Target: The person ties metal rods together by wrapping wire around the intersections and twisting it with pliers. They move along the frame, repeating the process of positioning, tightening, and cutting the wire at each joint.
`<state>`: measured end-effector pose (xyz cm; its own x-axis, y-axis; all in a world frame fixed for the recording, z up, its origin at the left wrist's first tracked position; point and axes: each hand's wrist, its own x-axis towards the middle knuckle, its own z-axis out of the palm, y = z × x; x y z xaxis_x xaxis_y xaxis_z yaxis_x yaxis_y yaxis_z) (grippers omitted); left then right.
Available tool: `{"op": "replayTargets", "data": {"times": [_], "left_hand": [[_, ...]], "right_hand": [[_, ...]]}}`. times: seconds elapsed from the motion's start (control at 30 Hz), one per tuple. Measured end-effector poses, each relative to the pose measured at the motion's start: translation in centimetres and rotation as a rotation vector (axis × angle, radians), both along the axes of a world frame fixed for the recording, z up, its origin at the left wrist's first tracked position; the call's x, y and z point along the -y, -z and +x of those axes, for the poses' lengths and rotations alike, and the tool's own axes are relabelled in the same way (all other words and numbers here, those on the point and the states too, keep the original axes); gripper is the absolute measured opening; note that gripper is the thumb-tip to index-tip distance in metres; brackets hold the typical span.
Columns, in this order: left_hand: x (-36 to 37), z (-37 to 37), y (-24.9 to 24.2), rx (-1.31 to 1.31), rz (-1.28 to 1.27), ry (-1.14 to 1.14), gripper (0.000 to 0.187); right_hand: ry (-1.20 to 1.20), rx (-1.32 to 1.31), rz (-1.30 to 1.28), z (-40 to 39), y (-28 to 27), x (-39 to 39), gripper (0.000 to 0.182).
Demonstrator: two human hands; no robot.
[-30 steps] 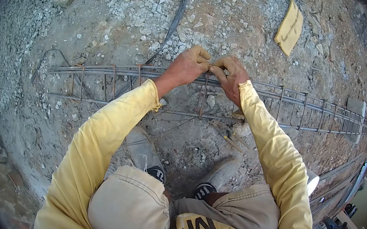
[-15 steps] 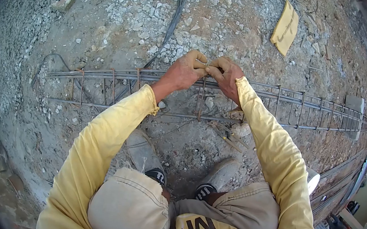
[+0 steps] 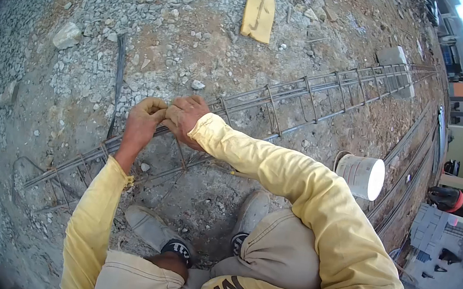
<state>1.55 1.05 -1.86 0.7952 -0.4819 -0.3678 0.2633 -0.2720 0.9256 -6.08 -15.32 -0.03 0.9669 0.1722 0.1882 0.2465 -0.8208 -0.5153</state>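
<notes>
A long steel rebar cage lies slanting across the ground in front of my feet, its bars joined by several square stirrups. Over its upper bars, both hands meet. My left hand has thumb and fingers pinched together beside the other hand. My right hand is closed, with curled fingers touching the left fingertips. Whatever lies between the fingers is too small or hidden to name. Just beyond my left hand, a dark bundle of thin strands lies on the gravel. My right forearm covers part of the lower bar.
A yellow slab lies on the rubble beyond the cage. A pale block sits at the cage's far end. To my right stand a white bucket and long loose bars. My shoes are close to the cage.
My view has turned to the right, so the cage now slants and the bucket shows fully. Both hands stay together at the upper bars, with the right fingers now more curled over.
</notes>
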Motion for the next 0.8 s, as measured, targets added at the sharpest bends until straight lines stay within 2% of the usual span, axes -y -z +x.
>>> {"op": "replayTargets", "data": {"times": [0.03, 0.07, 0.13, 0.17, 0.2, 0.27, 0.33, 0.43, 0.47, 0.53, 0.63, 0.7, 0.73, 0.8], "left_hand": [[-0.4, -0.6, 1.1, 0.046, -0.008, -0.005, 0.016], [-0.6, -1.0, 0.9, 0.281, 0.096, 0.07, 0.023], [-0.8, -1.7, 1.2, 0.149, 0.048, 0.05, 0.029], [-0.6, -2.2, 0.0, 0.291, 0.104, 0.116, 0.031], [-0.5, -2.5, -1.1, 0.438, 0.158, 0.173, 0.034], [-0.6, -2.9, -0.9, 0.633, 0.229, 0.252, 0.039], [-0.1, -3.4, -0.9, 0.658, 0.23, 0.246, 0.039], [0.6, -3.8, -1.0, 0.771, 0.279, 0.23, 0.033], [0.8, -3.8, -1.0, 0.82, 0.301, 0.222, 0.031], [0.9, -4.1, -0.8, 0.746, 0.307, 0.189, 0.027], [1.7, -4.1, -1.1, 0.611, 0.392, 0.057, 0.023], [1.2, -3.3, 1.4, 0.543, 0.358, -0.068, 0.023], [1.8, -3.8, -0.4, 0.443, 0.383, -0.058, 0.025], [1.0, -2.5, 1.5, 0.332, 0.286, -0.037, 0.026]], "right_hand": [[0.023, -0.003, -0.007, -0.3, 0.2, -0.2, 0.02], [0.042, -0.08, 0.033, -0.5, 0.1, -0.6, 0.019], [0.17, -0.207, 0.172, -1.2, -0.9, -1.3, 0.018], [0.207, -0.27, 0.193, -1.1, -1.2, -1.5, 0.018], [0.219, -0.219, 0.172, -1.1, -0.2, -1.8, 0.018], [0.185, -0.323, 0.079, -0.6, -0.2, -1.8, 0.022], [0.127, -0.498, 0.026, -0.3, -2.4, -1.3, 0.033], [0.109, -0.403, -0.047, -1.5, -4.2, -0.5, 0.032], [0.146, -0.331, 0.071, -2.0, -4.0, -0.4, 0.031], [0.209, -0.18, 0.306, -3.0, -4.0, 0.1, 0.029], [0.043, -0.482, 0.585, -5.6, -7.9, 2.2, 0.023], [-0.012, -0.54, 0.58, -8.1, -9.4, 2.8, 0.023], [-0.044, -0.571, 0.582, -9.1, -9.5, 2.4, 0.023], [-0.127, -0.495, 0.559, -11.3, -5.8, 1.2, 0.024]]}}
